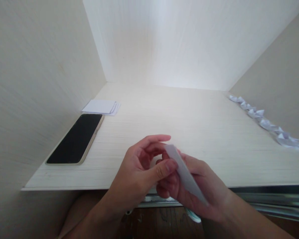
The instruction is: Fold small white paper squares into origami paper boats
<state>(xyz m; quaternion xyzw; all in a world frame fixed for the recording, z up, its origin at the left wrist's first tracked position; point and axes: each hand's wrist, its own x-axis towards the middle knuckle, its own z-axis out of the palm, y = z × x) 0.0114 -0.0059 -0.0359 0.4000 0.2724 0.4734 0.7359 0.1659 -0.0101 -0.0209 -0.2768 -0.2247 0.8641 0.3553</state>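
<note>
A folded strip of white paper (185, 174) is held between both hands above the desk's front edge. My left hand (139, 169) pinches its upper end with thumb and curled fingers. My right hand (199, 187) lies under the strip and grips it along its length, fingers closed behind it. The paper slants from upper left to lower right.
A pale wooden desk (184, 122) sits in a niche with walls on three sides. A dark phone (76, 138) lies face up at the left, a small stack of white paper sheets (101, 107) behind it. Several folded paper pieces (266, 123) line the right wall.
</note>
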